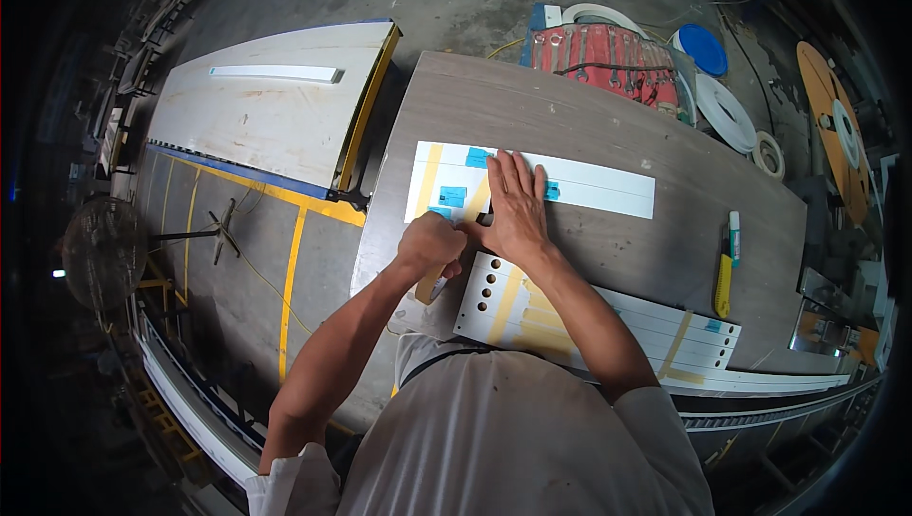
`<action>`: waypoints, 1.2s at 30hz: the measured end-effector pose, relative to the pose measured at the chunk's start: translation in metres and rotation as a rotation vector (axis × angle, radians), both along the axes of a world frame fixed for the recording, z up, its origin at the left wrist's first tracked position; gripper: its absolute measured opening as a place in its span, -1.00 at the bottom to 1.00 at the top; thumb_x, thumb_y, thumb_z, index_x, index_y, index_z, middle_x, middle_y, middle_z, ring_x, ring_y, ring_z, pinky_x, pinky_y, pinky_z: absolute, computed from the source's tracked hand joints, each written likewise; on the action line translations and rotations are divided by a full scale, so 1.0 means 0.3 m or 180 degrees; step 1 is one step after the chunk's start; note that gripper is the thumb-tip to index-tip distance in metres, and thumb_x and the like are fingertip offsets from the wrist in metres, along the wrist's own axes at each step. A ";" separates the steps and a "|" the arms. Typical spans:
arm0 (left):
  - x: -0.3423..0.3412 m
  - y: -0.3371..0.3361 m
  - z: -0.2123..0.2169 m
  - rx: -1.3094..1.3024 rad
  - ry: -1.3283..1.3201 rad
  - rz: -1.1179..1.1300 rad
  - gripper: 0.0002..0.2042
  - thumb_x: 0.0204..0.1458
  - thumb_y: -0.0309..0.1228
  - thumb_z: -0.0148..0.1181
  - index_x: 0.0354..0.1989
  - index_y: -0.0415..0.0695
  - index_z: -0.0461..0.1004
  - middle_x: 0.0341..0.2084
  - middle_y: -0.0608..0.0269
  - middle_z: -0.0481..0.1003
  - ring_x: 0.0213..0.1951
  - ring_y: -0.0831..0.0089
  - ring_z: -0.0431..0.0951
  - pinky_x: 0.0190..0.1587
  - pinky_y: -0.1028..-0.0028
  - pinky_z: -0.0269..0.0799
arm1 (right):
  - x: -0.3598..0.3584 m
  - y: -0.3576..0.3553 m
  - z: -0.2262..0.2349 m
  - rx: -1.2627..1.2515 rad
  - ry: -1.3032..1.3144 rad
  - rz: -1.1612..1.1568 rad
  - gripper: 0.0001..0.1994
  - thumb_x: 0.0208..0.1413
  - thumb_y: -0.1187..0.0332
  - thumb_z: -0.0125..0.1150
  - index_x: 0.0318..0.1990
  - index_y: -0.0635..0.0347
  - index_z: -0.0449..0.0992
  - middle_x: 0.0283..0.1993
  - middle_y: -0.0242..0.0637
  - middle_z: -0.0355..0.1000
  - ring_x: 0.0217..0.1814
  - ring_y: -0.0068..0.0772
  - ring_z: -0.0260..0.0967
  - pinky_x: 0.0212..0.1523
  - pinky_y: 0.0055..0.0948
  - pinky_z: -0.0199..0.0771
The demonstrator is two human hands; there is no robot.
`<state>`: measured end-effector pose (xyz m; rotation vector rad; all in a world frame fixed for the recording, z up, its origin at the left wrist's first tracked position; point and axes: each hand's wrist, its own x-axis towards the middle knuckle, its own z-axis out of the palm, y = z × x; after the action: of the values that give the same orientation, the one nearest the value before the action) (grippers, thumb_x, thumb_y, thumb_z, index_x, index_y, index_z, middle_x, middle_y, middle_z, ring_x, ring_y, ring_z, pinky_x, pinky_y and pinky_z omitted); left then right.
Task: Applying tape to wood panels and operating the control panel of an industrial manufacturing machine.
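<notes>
Curls the left hand (pixel 432 242) closed on a tan tape roll (pixel 425 290), at eight o'clock from the white panel (pixel 603 188) on the worktop (pixel 655 259). Lays the right hand (pixel 518 217) open and flat on that panel, grasping nothing. Shows, at five o'clock, a holed panel (pixel 651 331); at four, a yellow cutter (pixel 724 286) near a marker (pixel 734 231).
</notes>
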<state>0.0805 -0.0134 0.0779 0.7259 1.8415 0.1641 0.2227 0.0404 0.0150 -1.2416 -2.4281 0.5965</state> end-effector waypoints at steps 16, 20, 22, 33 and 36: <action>0.072 -0.330 0.071 0.1603 0.1709 -0.1375 -0.45 0.05 -0.34 0.13 0.19 -0.40 0.23 -0.65 -0.02 0.52 -0.62 0.02 0.54 -0.50 0.15 0.44 | 0.011 0.016 0.046 0.0055 -0.0497 -0.0200 0.25 -0.46 -0.27 0.47 0.34 0.37 0.02 0.38 0.09 -0.01 0.48 0.02 -0.17 0.38 0.13 -0.31; -0.035 -0.422 0.030 0.2060 0.1887 -0.0827 -0.39 0.09 -0.36 0.13 0.30 -0.29 0.11 -0.68 0.00 0.51 -0.65 0.06 0.51 -0.55 0.17 0.41 | -0.002 0.068 0.073 0.0013 -0.0665 -0.0174 0.24 -0.53 -0.29 0.50 0.30 0.36 0.12 0.32 0.03 0.12 0.40 -0.01 -0.04 0.36 -0.01 -0.13; -0.065 -0.450 -0.024 0.2397 0.1970 -0.0890 -0.38 0.07 -0.37 0.18 0.31 -0.22 0.13 -0.65 0.05 0.51 -0.63 0.11 0.51 -0.54 0.21 0.40 | 0.009 0.101 0.054 0.0186 -0.0477 -0.0236 -0.01 -0.47 -0.18 0.54 0.15 0.27 0.40 0.19 -0.10 0.32 0.32 -0.13 0.11 0.32 -0.19 0.01; -0.188 -0.398 -0.103 0.3433 0.1556 -0.0462 -0.54 -0.01 -0.16 0.28 -0.02 -0.24 0.47 -0.29 0.07 0.50 -0.23 0.09 0.52 -0.19 0.23 0.46 | 0.000 0.190 -0.021 0.0238 0.0361 -0.0718 -0.61 -0.03 0.16 0.37 -0.12 0.27 0.58 -0.12 -0.11 0.54 -0.16 -0.17 0.50 -0.05 -0.28 0.45; -0.251 -0.306 -0.140 0.3441 0.1725 -0.0220 -0.48 -0.07 -0.09 0.30 -0.06 -0.28 0.48 0.05 -0.11 0.35 0.20 -0.15 0.20 0.22 0.05 0.16 | -0.051 0.072 0.002 0.0942 -0.0047 -0.0226 -0.43 -0.04 0.12 0.39 0.05 0.33 0.46 0.09 -0.02 0.42 0.13 -0.07 0.36 0.16 -0.20 0.29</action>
<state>0.0053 -0.1051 0.0359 1.6929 2.1683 1.0531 0.2072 0.0620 0.0155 -1.2031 -2.3657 0.1981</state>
